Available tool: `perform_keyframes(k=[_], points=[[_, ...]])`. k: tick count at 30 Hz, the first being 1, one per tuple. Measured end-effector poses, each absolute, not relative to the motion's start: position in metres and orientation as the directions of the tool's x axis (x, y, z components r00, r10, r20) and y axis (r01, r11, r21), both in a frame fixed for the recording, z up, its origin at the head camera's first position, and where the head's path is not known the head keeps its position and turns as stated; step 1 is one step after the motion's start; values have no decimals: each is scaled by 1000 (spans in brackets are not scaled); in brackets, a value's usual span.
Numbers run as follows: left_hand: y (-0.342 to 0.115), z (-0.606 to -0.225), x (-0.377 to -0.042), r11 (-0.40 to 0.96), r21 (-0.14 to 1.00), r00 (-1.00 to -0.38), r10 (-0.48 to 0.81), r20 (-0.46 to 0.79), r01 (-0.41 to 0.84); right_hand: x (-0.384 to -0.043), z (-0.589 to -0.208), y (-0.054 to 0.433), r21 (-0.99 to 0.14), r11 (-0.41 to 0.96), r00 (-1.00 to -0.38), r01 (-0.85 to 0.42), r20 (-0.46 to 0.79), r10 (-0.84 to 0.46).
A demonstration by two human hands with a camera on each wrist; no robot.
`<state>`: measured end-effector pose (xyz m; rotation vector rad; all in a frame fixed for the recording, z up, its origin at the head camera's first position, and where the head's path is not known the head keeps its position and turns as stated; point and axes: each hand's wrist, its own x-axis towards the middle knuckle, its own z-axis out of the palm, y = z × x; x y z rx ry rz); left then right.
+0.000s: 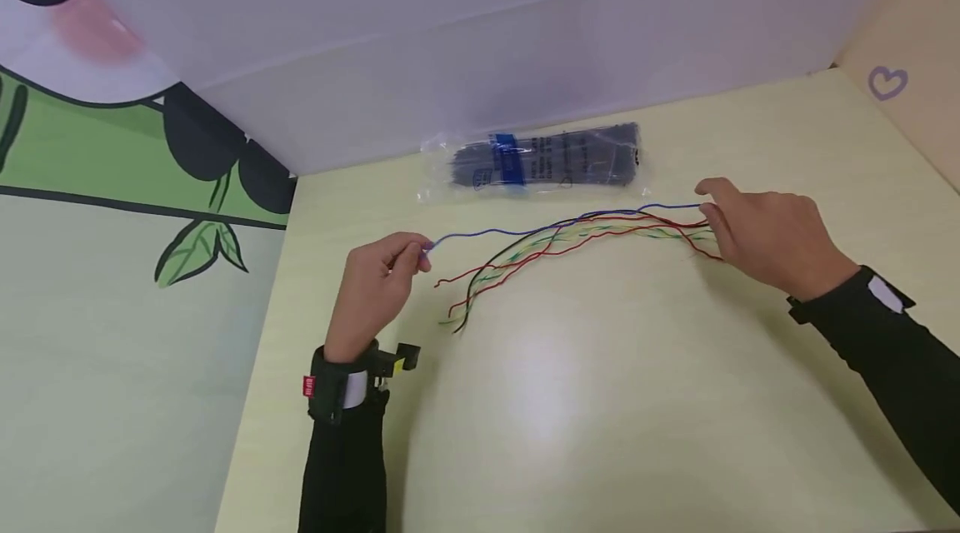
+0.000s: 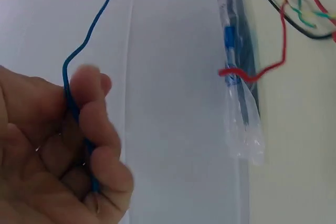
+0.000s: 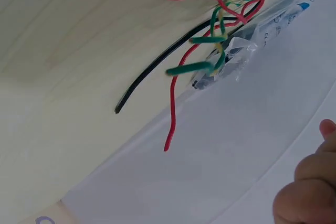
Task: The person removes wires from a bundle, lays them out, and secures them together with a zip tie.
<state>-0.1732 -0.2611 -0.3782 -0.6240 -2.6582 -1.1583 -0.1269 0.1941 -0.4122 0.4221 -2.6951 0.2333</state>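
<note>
In the head view, my left hand [image 1: 375,287] pinches one end of a blue wire [image 1: 495,231] between thumb and fingers. The left wrist view shows the blue wire [image 2: 86,38] running down into those curled fingers. On the right, my right hand [image 1: 780,237] holds the other end of the wire at thumb and index finger; that end is hidden there. Just below the blue wire, a loose bundle has red wires [image 1: 585,243], a black wire [image 3: 152,69] and twisted green and yellow wires [image 3: 219,40]. Its right ends pass close by the right hand.
A clear plastic bag [image 1: 562,158] of thin dark strips, like cable ties, with a blue band, lies behind the wires. A pale wall [image 1: 525,50] rises along the back edge of the light table [image 1: 570,416]. Another wall with a drawn heart [image 1: 888,83] stands at right.
</note>
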Motion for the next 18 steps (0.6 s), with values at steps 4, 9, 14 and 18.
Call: perform_keyframes(k=[4, 9, 14, 18], points=[[-263, -377, -169, 643, 612, -887, 359, 290, 460, -126, -415, 198, -12, 927, -805, -374, 501, -318], [-258, -379, -163, 606, 605, -849, 455, 269, 516, -125, -418, 201, -29, 941, -814, -336, 513, -275], [-247, -383, -166, 701, 477, -847, 410, 337, 529, -123, -416, 198, -31, 934, -778, -356, 564, -278], [-240, -394, -175, 890, 289, -886, 220, 407, 354, -116, -408, 186, 43, 896, -677, -442, 640, -365]])
